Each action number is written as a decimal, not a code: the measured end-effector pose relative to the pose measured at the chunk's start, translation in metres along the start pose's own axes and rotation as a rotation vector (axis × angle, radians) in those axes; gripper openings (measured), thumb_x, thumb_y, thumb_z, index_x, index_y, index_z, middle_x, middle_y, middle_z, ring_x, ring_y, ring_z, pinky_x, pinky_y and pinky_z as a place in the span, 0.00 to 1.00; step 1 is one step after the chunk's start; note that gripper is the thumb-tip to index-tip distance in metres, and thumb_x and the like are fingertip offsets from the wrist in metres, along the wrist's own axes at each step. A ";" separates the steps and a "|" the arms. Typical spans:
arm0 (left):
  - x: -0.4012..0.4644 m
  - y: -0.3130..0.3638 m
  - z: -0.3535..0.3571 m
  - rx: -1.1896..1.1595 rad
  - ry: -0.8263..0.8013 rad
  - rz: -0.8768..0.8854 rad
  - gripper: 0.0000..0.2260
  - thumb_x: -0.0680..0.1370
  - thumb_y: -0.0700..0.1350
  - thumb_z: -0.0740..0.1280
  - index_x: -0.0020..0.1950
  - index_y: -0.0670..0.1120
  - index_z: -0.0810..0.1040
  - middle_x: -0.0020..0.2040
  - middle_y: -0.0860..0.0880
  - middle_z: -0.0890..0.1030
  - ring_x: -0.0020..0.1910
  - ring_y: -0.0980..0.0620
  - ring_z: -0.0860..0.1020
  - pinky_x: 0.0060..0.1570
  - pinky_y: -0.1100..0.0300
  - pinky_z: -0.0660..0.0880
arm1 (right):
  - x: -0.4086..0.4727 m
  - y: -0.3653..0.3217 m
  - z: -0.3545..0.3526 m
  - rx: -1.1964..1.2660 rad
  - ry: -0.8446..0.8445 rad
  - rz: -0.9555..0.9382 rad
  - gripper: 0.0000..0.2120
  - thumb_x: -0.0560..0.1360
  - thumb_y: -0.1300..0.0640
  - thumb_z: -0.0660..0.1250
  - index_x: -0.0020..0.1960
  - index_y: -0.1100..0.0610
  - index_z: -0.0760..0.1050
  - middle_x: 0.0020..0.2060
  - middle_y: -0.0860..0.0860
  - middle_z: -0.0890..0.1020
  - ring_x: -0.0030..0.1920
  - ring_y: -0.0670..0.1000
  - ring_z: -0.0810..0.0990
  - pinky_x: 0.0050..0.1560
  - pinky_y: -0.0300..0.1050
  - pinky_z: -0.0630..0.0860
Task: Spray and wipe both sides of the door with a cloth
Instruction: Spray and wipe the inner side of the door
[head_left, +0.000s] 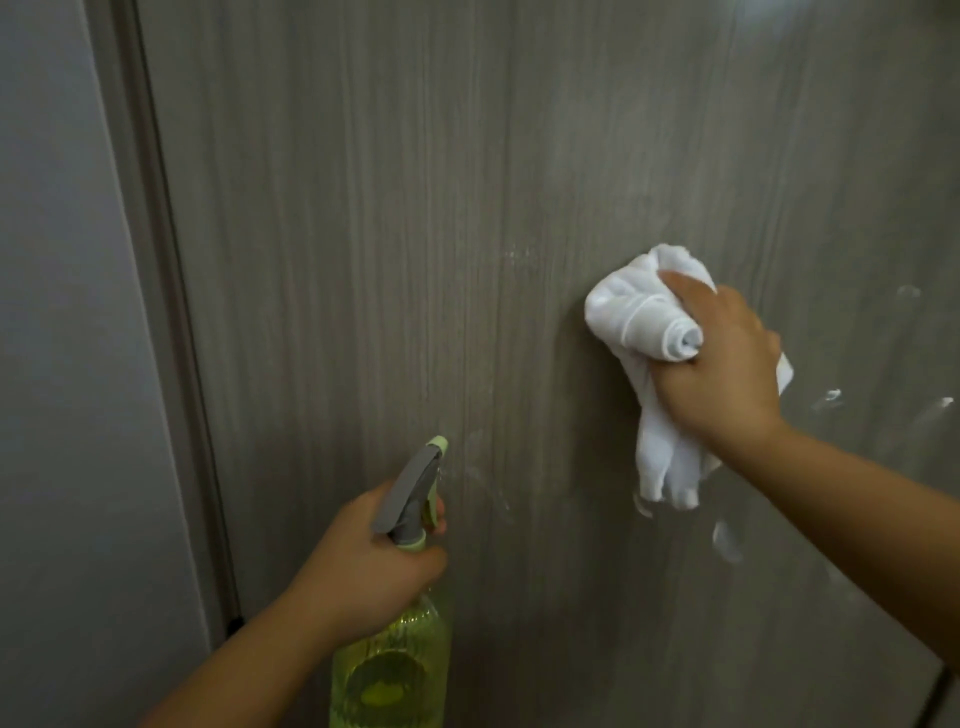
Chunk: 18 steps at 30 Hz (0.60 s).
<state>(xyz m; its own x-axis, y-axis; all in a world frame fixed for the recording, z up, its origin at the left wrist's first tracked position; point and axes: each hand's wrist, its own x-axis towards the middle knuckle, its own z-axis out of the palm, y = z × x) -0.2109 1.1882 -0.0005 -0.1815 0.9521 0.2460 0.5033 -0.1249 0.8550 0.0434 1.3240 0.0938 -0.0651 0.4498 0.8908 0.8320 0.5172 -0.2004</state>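
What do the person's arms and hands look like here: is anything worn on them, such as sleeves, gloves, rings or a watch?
Both forearms are bare as far as the picture shows; no sleeves reach into view. The left hand and right hand wear no gloves. No ring, watch or bracelet is visible on the parts shown.

L hand (363, 561) low, grip curled; R hand (727, 364) higher, grip clenched.

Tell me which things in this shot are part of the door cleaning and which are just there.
Part of the job:
- door, grey wood grain, with wet marks
- white cloth, held against the door by the right hand
- spray bottle of yellow-green liquid, gripped by the left hand

Just there:
- door frame
- pale wall to its left
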 end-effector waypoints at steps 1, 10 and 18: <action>-0.001 0.000 0.000 0.002 -0.001 -0.006 0.11 0.61 0.42 0.68 0.42 0.48 0.78 0.42 0.45 0.80 0.40 0.45 0.81 0.38 0.51 0.78 | 0.006 0.000 -0.002 0.007 -0.002 0.001 0.21 0.79 0.44 0.56 0.71 0.40 0.61 0.59 0.50 0.78 0.56 0.58 0.78 0.55 0.56 0.72; -0.003 0.011 -0.006 -0.095 0.046 0.069 0.15 0.71 0.31 0.68 0.50 0.49 0.77 0.33 0.43 0.72 0.28 0.53 0.72 0.28 0.61 0.71 | 0.075 -0.067 -0.009 -0.002 0.120 -0.224 0.20 0.78 0.45 0.55 0.69 0.45 0.65 0.56 0.54 0.78 0.55 0.58 0.77 0.56 0.57 0.71; 0.002 0.024 -0.019 -0.134 0.152 0.184 0.14 0.70 0.30 0.70 0.49 0.48 0.79 0.40 0.49 0.81 0.34 0.59 0.77 0.35 0.66 0.75 | 0.075 -0.090 0.059 -0.286 0.174 -0.344 0.28 0.75 0.51 0.62 0.73 0.51 0.63 0.53 0.59 0.78 0.46 0.63 0.77 0.45 0.57 0.70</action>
<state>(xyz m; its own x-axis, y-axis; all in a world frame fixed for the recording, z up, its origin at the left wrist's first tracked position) -0.2150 1.1819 0.0295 -0.2272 0.8583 0.4602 0.4250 -0.3378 0.8398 -0.0691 1.3539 0.1551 -0.2904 0.1462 0.9457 0.8982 0.3825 0.2167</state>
